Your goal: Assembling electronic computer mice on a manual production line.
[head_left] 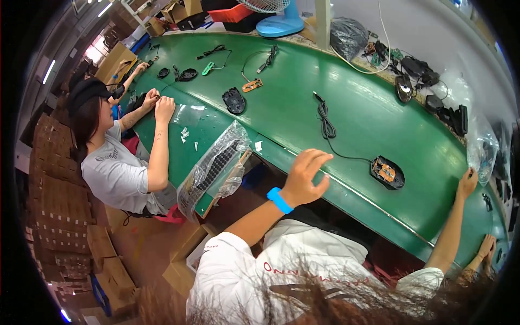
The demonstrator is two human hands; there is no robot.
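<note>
Best to work gently with right hand [466,185] at clear crinkled plastic bag [482,147] on right, can't tell whether clamped, with left hand [304,180] empty, fingers apart, avoiding open black plastic mouse shell [398,179] between hands on green desk [374,116].

Long green workbench [352,100] (glossy) | pale wall [422,32] | reddish-brown floor [151,235] | lit tube lights [49,71]

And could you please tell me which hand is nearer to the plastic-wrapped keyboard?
Left. The left hand is to the right of the keyboard, not touching it; the right hand is much farther right, beside a clear plastic bag.
</note>
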